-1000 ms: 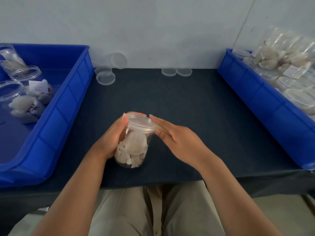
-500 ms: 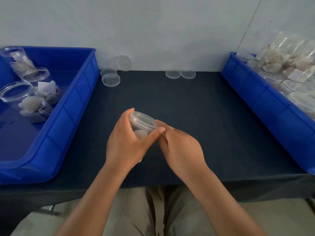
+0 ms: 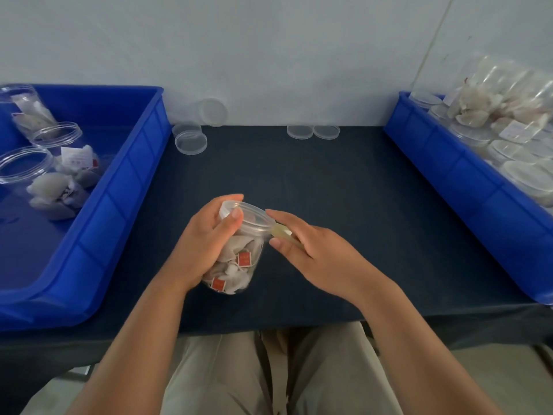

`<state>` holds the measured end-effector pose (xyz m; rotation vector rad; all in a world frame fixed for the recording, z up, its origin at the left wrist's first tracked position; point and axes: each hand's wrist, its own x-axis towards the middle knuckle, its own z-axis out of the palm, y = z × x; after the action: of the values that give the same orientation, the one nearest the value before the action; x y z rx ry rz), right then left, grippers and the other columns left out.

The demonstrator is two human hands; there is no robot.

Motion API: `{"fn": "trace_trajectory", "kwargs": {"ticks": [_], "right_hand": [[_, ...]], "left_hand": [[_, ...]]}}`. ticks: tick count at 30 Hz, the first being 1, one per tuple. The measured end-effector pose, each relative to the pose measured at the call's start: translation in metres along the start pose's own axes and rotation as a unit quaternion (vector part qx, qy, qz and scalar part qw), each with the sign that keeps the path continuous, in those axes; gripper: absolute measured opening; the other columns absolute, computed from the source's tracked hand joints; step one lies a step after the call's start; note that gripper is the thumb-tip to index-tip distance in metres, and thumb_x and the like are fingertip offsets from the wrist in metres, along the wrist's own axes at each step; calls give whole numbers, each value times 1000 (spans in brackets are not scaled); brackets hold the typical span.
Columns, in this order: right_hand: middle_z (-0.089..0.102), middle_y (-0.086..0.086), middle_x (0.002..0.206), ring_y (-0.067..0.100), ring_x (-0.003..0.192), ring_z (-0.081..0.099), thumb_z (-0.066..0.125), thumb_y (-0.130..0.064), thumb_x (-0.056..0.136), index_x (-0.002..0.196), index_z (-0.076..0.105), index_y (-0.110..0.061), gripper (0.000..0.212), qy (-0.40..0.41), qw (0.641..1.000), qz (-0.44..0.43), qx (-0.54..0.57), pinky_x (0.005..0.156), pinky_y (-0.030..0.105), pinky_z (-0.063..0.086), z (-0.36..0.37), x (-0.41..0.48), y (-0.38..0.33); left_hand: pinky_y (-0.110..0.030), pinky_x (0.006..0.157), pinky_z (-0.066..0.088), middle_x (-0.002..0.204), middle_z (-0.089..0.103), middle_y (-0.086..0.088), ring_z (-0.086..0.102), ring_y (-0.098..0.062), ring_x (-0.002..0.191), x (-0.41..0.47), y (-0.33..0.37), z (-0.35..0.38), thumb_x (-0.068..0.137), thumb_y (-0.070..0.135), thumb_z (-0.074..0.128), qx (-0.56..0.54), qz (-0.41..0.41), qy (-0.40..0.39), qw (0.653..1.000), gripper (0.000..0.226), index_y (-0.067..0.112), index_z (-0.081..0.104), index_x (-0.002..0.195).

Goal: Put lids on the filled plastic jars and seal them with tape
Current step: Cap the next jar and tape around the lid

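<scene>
Light khaki trousers (image 3: 227,381) cover the lap, and bare forearms (image 3: 134,339) lead to the left hand (image 3: 206,244) and right hand (image 3: 314,253).

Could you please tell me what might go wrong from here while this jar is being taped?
1. The jar is tilted in the left hand, whose thumb sits at the edge of the lid. If the lid is not seated evenly, taping now could fix it askew.
2. The tape is a short strip pinched by the right hand at the jar's rim. It may wrinkle or stick to the fingers instead of lying flat.
</scene>
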<state>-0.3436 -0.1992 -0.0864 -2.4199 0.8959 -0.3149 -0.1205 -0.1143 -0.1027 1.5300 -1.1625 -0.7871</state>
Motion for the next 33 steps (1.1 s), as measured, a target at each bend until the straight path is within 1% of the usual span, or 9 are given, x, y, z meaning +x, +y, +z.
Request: {"fn": "trace_trajectory", "kwargs": {"ticks": [3, 6, 10, 13, 15, 18, 23, 28, 33], "right_hand": [[63, -17, 87, 2, 80, 62, 27, -78, 97, 153, 26, -58, 59, -18, 1000, 10, 16, 68, 24, 50, -1, 4, -1], [62, -15, 75, 0, 72, 61, 36, -74, 100, 147, 36, -54, 51, 3, 1000, 17, 25, 57, 22, 42, 3, 6, -4], [64, -11, 74, 3, 71, 62, 39, -71, 101, 146, 41, -50, 50, 32, 999, 33, 15, 54, 22, 42, 6, 1, -6], [70, -14, 92, 3, 80, 65, 37, -71, 102, 149, 42, -47, 53, 44, 998, 40, 4, 68, 29, 55, 6, -4, -8], [71, -15, 100, 5, 86, 65, 33, -71, 102, 151, 42, -44, 56, 54, 998, 33, -13, 75, 34, 56, 7, -7, -12], [69, -15, 99, 6, 85, 64, 33, -67, 105, 155, 38, -42, 57, 60, 998, 24, -29, 72, 31, 56, 8, -6, -16], [60, -14, 86, 4, 72, 62, 49, -69, 100, 153, 22, -40, 67, 35, 998, 27, 51, 60, 21, 46, 10, -6, -15], [58, -3, 73, 11, 63, 57, 43, -61, 105, 123, 38, -44, 25, 22, 997, 2, 75, 52, 32, 47, 7, -9, -10], [70, -18, 106, 0, 97, 65, 39, -57, 108, 120, 62, -44, 30, -20, 998, -29, 60, 78, 21, 54, -7, -1, -8]], "left_hand": [[-28, 85, 61, 119, 73, 8, 74, -14, 108, 1, -5, -4, 85, 73, 57, -48, -7, -29, 998, 67, 28, 59, 135], [-25, 83, 60, 115, 74, 2, 74, -18, 105, 4, -5, -6, 91, 68, 51, -21, 10, -52, 998, 60, 21, 65, 125], [-15, 82, 54, 109, 71, 22, 66, 6, 105, 3, 6, -4, 87, 76, 38, 100, 33, -15, 994, 56, 43, 62, 126], [-8, 74, 51, 104, 62, 46, 62, 18, 101, -6, 15, 2, 93, 82, 34, 152, 59, -5, 987, 60, 61, 34, 149], [-15, 69, 51, 111, 58, 46, 62, 15, 102, -13, 17, 11, 89, 84, 43, 148, 60, 0, 987, 59, 65, 34, 144], [-20, 72, 49, 114, 58, 35, 61, 10, 101, -17, 18, 21, 67, 85, 66, 141, 63, 65, 986, 65, 53, 47, 121], [-16, 69, 47, 113, 60, 35, 62, 11, 100, -9, 15, 17, 67, 79, 71, 119, 62, 90, 987, 56, 52, 52, 112], [-16, 61, 55, 113, 65, 31, 68, 6, 98, 1, 12, 10, 72, 76, 67, 68, 33, 72, 995, 47, 51, 57, 110], [-18, 70, 52, 109, 69, 23, 71, 0, 95, 5, 11, 5, 77, 79, 59, 12, 13, 40, 999, 41, 50, 62, 106]]}}
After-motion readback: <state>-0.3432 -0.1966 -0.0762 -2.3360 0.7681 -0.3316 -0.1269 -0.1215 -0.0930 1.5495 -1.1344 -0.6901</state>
